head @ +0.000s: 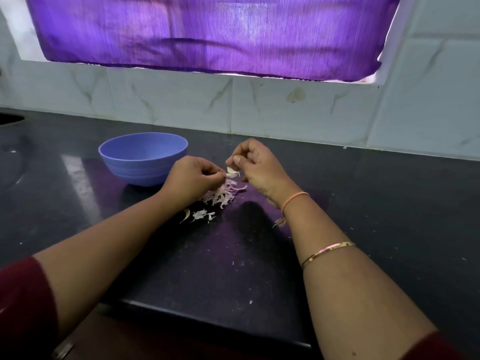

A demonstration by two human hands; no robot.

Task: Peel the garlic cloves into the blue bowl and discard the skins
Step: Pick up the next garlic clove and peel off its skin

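Note:
A pale garlic clove is held between both hands above the dark counter. My left hand pinches its left end with curled fingers. My right hand pinches the clove's top with thumb and fingertips. Under the hands lies a heap of pinkish-white garlic skins, with a smaller scatter of skins nearer me. The blue bowl stands upright just left of my left hand; its contents are hidden by its rim.
The black counter runs to a white tiled wall behind, under a purple curtain. The counter's front edge is close to me. A dark opening shows at the far left.

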